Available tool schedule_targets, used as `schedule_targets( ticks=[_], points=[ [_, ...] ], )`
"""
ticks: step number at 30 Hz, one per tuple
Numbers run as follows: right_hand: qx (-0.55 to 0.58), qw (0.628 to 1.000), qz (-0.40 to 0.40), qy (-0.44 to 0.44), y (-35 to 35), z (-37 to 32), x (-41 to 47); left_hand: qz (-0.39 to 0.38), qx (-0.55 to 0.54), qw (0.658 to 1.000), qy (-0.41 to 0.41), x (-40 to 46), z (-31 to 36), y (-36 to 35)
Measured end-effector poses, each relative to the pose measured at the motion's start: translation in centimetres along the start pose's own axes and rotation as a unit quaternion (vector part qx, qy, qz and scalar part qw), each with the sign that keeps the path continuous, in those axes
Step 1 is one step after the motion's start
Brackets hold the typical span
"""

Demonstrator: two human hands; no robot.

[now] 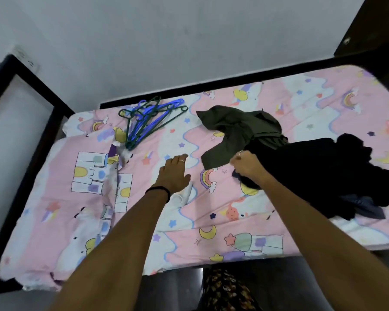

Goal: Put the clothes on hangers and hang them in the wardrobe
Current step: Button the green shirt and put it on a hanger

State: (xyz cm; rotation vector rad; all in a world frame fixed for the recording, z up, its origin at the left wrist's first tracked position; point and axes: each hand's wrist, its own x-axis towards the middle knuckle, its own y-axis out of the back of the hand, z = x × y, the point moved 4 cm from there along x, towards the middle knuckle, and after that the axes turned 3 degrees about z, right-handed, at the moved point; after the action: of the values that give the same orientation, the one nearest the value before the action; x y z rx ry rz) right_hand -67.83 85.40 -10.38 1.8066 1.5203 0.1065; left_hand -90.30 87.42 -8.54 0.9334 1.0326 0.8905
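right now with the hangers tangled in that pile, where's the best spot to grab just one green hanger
Take the green hanger by its long straight arm, which sticks out to the right of the hanger pile and lies bare on the bedsheet. Come from the right and near side with the open left hand, pinching the arm between the fingers. Its hooks at the far end interlock with the blue ones, so probably slide it out sideways.

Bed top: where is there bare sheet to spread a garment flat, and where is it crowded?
Bare sheet runs down the middle, between the hangers at the far left and the dark clothes pile on the right, and along the near edge. The left hand is open over it. The right side is crowded: the right hand grips the pile there.
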Motion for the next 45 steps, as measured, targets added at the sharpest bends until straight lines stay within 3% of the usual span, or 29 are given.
schedule_targets(
  ticks=[5,10,14,23,28,34,39,45],
  points=[
    [-0.016,0.996,-0.081,-0.041,-5.7,0.8,5.2,-0.089,0.012,0.994,0.056,4.5,-4.9,-2.8],
    [0.024,0.994,-0.077,-0.074,-5.1,0.6,8.8,-0.071,-0.048,0.992,0.095,11.6,-4.6,-1.3],
    [0.003,0.997,-0.025,-0.071,-1.9,1.2,9.2,-0.069,-0.051,0.996,0.028,16.5,-1.6,-1.0],
    [0.027,0.989,0.096,-0.109,5.7,5.3,4.8,-0.169,0.021,0.984,-0.06,20.9,4.6,-2.4],
    [0.053,0.967,0.208,-0.137,9.0,9.9,3.6,-0.203,0.077,0.969,-0.117,24.5,9.0,-4.5],
    [0.073,0.951,0.234,-0.189,10.0,14.9,2.7,-0.176,0.084,0.949,-0.246,26.9,20.9,-6.0],
    [0.018,0.946,0.22,-0.239,10.1,19.5,2.4,-0.195,0.096,0.9,-0.379,25.7,30.9,-9.1],
    [-0.063,0.936,0.292,-0.187,11.2,16.8,13.0,-0.086,0.076,0.913,-0.391,34.7,23.2,-8.6]
  ],
)
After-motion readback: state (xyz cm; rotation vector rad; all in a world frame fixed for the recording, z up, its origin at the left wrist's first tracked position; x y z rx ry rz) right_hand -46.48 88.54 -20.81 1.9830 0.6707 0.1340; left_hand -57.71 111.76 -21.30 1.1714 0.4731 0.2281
